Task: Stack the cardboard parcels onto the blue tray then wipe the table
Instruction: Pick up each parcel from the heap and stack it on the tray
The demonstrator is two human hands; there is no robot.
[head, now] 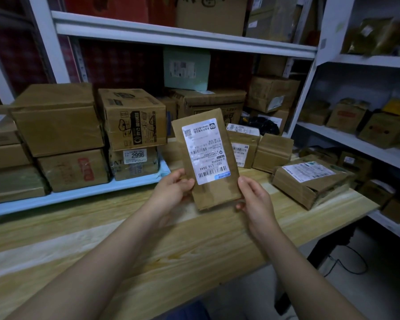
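Both hands (173, 190) grip flat parcel (215, 188), label (207, 151) reads "501-L16 DS44".

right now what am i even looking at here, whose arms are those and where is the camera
There is no machine: these are a person's two bare arms, filmed by one wide camera worn on their head, looking forward and down. The left hand and right hand share a grip on a flat cardboard parcel, held upright above the wooden table, label facing the camera. On the left, a blue tray already carries stacked boxes. A few small parcels still lie on the table to the right. Shelves of boxes stand behind.
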